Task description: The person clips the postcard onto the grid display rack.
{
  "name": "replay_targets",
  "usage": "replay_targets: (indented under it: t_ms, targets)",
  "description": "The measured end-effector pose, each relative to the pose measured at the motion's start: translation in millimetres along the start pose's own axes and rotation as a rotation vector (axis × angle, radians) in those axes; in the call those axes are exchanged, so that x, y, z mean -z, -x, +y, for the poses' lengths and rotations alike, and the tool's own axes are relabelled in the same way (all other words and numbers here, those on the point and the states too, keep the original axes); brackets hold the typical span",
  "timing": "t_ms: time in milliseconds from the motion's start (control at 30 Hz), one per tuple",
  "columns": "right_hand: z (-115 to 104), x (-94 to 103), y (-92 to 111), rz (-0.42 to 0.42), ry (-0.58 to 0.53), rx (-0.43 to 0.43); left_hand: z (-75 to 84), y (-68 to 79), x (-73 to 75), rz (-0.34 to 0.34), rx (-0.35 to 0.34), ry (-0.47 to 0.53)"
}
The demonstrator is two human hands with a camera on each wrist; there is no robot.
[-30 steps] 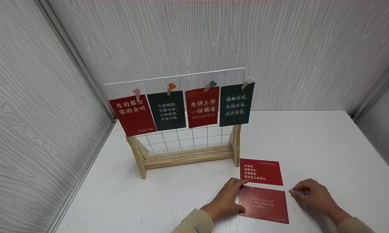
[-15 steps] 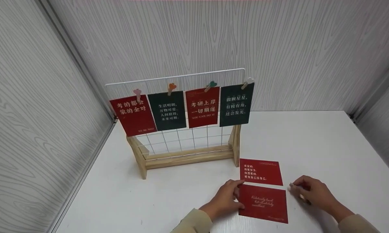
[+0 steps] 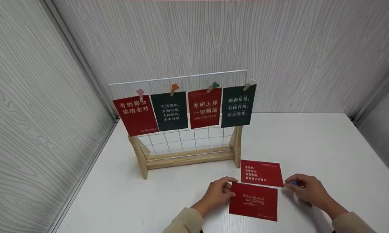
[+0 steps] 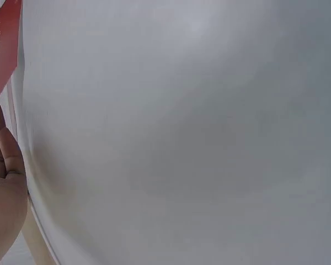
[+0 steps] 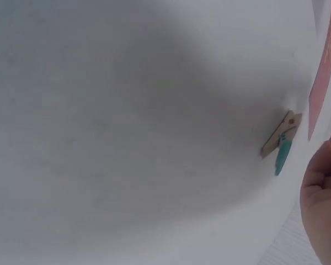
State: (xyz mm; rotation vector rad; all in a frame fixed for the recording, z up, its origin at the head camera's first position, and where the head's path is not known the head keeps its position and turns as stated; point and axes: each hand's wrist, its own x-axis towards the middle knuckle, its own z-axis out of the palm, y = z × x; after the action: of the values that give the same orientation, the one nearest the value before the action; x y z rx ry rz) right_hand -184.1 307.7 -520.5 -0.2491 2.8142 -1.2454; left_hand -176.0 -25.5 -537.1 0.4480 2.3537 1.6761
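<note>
In the head view my left hand point(image 3: 216, 194) pinches a red card point(image 3: 253, 202) with cursive white writing by its left edge. The card also shows at the upper left of the left wrist view. Behind it a second red card point(image 3: 261, 173) lies on the table, its near edge close to the held one. My right hand point(image 3: 311, 191) holds a small clothespin with a blue top point(image 3: 294, 183), mostly hidden by the fingers. Its fingertips are at the near right corner of the lying card. On the table below that hand is a wooden clothespin with a teal top point(image 5: 283, 144).
A white wire grid rack point(image 3: 178, 78) on a wooden stand point(image 3: 191, 158) stands behind and left of my hands. Red and green cards hang along its top, the leftmost being a red card point(image 3: 138, 118). Heart-topped clips hold them, such as the orange one point(image 3: 174, 88). Patterned panels enclose the table.
The left hand has moved left with the cursive card, which was at the right before. My right hand has come left and a little up, toward the lying card's corner, still holding the clothespin.
</note>
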Motion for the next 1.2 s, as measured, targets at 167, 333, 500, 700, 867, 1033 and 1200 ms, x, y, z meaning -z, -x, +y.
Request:
replay_targets:
  t_ms: [167,333,500,700,867,1033,1200]
  targets:
    - [-7,-5.3,-5,-0.034,-0.031,0.039,-2.7,5.2,21.3,0.049,-0.024,0.0]
    - [-17,-12.3,-10,-0.084,-0.085,0.031,-8.5,14.4,44.2,0.107,-0.012,-0.011]
    - [-27,-23.2,-16,-0.085,-0.097,0.027,-14.5,23.8,65.0,0.155,-0.017,-0.041]
    - [-39,-35.8,-25,-0.111,-0.109,0.122,-20.3,34.7,87.4,0.195,-0.018,-0.074]
    - [-47,-47.5,-30,-0.147,-0.183,0.157,-24.1,42.9,102.8,0.221,-0.006,-0.092]
    - [-58,-62.2,-35,-0.161,-0.259,0.139,-24.6,50.6,117.5,0.235,0.003,-0.093]
    - [-70,-77.4,-42,-0.202,-0.328,0.153,-24.9,58.0,132.5,0.268,0.028,-0.086]
